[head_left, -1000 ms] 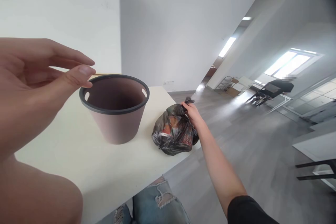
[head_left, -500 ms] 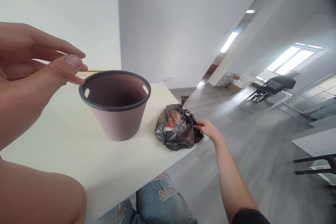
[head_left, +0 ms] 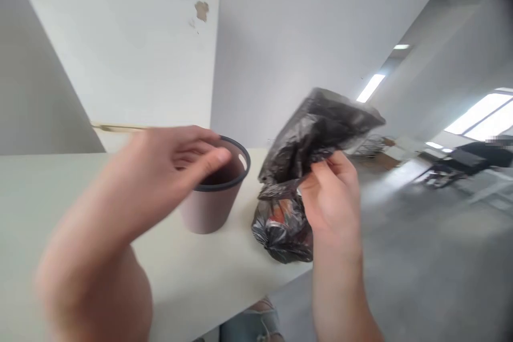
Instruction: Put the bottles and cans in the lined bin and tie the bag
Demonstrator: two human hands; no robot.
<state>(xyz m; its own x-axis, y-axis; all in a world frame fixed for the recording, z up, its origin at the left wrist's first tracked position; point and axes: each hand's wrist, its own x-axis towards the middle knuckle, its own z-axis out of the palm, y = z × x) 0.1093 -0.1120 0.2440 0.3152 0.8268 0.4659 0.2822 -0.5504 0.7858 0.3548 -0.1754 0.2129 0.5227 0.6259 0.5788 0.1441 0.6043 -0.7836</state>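
Observation:
A mauve trash bin [head_left: 210, 206] with a dark rim stands upright on the white table, part of it hidden behind my left hand. My left hand [head_left: 186, 157] hovers in front of the bin's mouth, fingers bent and thumb apart, with nothing in it. Pinched between the thumb and fingers of my right hand [head_left: 331, 192] is a crumpled black garbage bag [head_left: 316, 128], lifted above the table. Below it sits a filled, knotted black trash bag [head_left: 280, 230], with something orange and red showing through the thin plastic.
The white tabletop [head_left: 224, 278] ends at a slanting front edge near my knee in torn jeans [head_left: 252, 326]. A white panel [head_left: 132, 48] rises behind the bin. At the far right a person in dark clothing [head_left: 491, 155] sits near a window.
My right hand has picked up the loose black garbage bag from beside the filled one and raised it. My left hand has moved right, in front of the bin. The view has shifted.

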